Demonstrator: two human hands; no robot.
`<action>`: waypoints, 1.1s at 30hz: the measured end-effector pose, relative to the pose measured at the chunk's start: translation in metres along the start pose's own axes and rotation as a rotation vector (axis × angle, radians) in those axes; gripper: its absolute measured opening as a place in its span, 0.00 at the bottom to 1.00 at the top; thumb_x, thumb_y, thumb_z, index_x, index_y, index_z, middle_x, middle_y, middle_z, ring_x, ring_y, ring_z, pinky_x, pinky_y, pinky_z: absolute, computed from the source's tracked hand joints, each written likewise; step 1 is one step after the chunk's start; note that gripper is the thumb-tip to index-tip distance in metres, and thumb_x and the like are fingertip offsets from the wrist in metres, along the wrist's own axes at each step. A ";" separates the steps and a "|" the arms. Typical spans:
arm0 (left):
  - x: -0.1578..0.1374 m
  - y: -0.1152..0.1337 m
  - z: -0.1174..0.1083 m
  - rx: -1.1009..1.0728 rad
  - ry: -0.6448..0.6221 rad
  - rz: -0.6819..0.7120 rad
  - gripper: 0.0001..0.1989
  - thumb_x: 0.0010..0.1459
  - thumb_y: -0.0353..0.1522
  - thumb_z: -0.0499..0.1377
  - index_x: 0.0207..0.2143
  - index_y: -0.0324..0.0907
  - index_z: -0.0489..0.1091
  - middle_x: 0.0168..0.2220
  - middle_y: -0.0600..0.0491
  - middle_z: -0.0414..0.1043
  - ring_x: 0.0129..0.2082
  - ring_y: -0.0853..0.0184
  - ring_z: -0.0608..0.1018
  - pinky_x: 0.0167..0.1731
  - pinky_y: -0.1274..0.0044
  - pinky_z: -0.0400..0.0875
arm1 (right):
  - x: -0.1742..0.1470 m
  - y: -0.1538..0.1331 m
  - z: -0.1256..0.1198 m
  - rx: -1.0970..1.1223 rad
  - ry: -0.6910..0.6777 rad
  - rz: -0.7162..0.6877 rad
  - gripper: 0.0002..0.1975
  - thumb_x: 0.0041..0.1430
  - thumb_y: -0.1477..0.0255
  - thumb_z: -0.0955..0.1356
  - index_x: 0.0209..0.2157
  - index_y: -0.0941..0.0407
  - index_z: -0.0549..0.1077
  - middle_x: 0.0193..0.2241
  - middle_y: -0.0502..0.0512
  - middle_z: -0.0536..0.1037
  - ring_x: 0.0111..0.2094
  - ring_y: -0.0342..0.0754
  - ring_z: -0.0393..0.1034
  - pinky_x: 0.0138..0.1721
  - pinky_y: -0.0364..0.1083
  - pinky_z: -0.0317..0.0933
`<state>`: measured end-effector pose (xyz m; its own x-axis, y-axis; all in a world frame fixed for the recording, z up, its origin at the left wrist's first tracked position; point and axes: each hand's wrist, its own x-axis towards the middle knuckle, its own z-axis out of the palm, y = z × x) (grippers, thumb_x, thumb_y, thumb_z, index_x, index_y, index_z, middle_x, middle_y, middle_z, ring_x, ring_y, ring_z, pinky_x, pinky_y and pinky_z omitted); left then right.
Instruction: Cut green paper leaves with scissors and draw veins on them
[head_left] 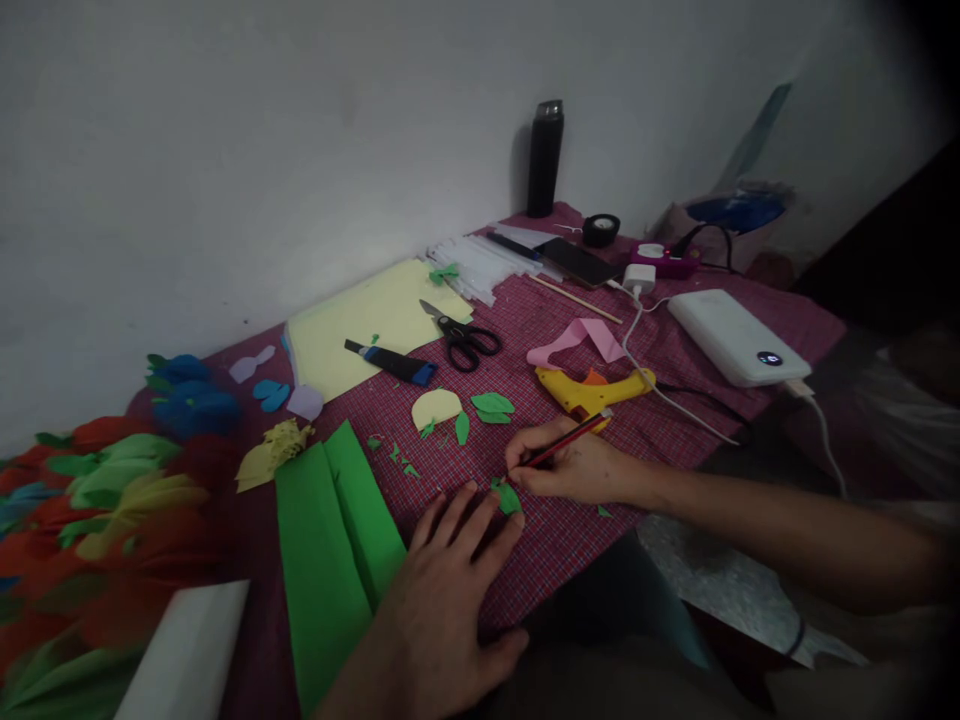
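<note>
My right hand (559,462) is closed round a red and black pencil (566,440), its lower end down at a small green leaf-shaped piece (507,497) on the cloth. My left hand (450,590) lies spread, palm down, its fingertips beside that green piece. To its left rest folded green sheets (322,560). Beyond the hands are cut green leaves (492,407), a cream rounded piece (436,408) and small green scraps (405,465). Black-handled scissors (461,338) and a utility knife (394,363) lie farther back, partly over pale yellow sheets (352,320).
A yellow glue gun (592,390), pink strip (577,342) and white power bank (739,337) with cables stand right. Behind are a phone (577,262), white sticks (484,265), a tape roll (601,230) and a black bottle (545,160). Colourful flowers (112,520) fill the left side.
</note>
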<state>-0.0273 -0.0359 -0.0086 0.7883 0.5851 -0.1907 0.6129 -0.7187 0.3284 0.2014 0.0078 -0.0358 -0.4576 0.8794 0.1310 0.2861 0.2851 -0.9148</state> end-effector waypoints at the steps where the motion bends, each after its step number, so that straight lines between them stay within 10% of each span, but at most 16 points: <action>1: 0.000 0.000 0.000 -0.003 -0.001 -0.001 0.43 0.45 0.39 0.63 0.63 0.51 0.50 0.64 0.51 0.50 0.63 0.52 0.49 0.60 0.56 0.44 | 0.000 0.000 0.000 -0.012 -0.003 -0.008 0.02 0.52 0.76 0.66 0.27 0.58 0.71 0.21 0.46 0.69 0.24 0.40 0.61 0.25 0.39 0.57; 33: 0.001 -0.001 0.000 -0.018 0.012 0.003 0.42 0.44 0.38 0.63 0.62 0.51 0.52 0.64 0.50 0.50 0.63 0.52 0.50 0.59 0.55 0.45 | -0.003 0.004 0.001 -0.036 -0.008 -0.035 0.02 0.52 0.77 0.67 0.27 0.59 0.71 0.21 0.46 0.70 0.23 0.40 0.62 0.25 0.38 0.56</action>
<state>-0.0267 -0.0347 -0.0086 0.7893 0.5876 -0.1785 0.6094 -0.7138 0.3452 0.2027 0.0055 -0.0401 -0.4746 0.8657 0.1590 0.2997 0.3288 -0.8956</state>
